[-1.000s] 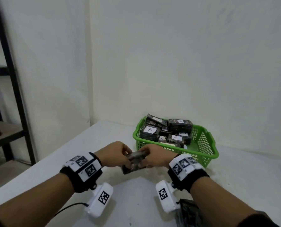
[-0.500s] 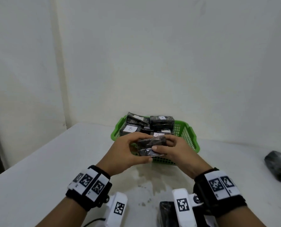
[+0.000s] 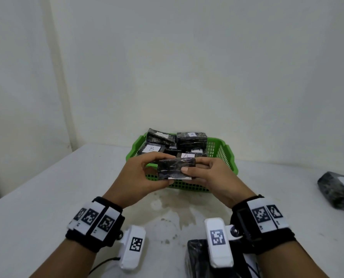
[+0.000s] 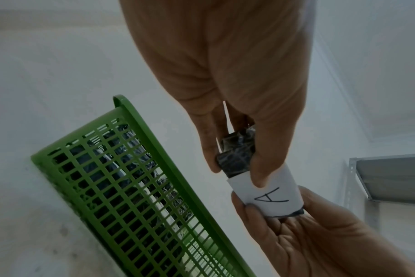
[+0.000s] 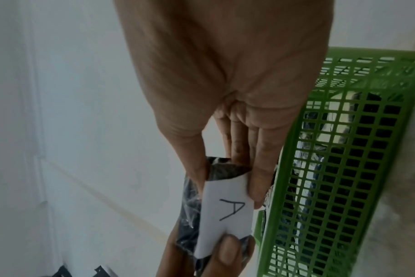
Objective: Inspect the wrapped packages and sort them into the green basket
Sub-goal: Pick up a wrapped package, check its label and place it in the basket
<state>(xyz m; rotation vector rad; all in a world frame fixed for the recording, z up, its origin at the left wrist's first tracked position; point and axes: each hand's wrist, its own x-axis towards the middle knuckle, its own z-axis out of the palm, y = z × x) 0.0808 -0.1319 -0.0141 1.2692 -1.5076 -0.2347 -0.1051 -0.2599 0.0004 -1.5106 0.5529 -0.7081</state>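
Both hands hold one small black wrapped package (image 3: 176, 169) in the air, just in front of the green basket (image 3: 224, 151). My left hand (image 3: 141, 177) pinches its left end, my right hand (image 3: 209, 174) its right end. Its underside carries a white label marked "A" (image 4: 270, 195), which also shows in the right wrist view on the package (image 5: 225, 211). The green basket (image 4: 135, 189) (image 5: 344, 168) holds several black wrapped packages with labels "A" and "B".
Another black wrapped package (image 3: 338, 190) lies on the white table (image 3: 46, 197) at the right edge. A dark package (image 3: 197, 255) lies near me under my right wrist. White walls stand close behind the basket.
The hands lifted the package from low over the table up in front of the basket and turned it. The head view swung right, so the shelf at the left dropped out of sight.
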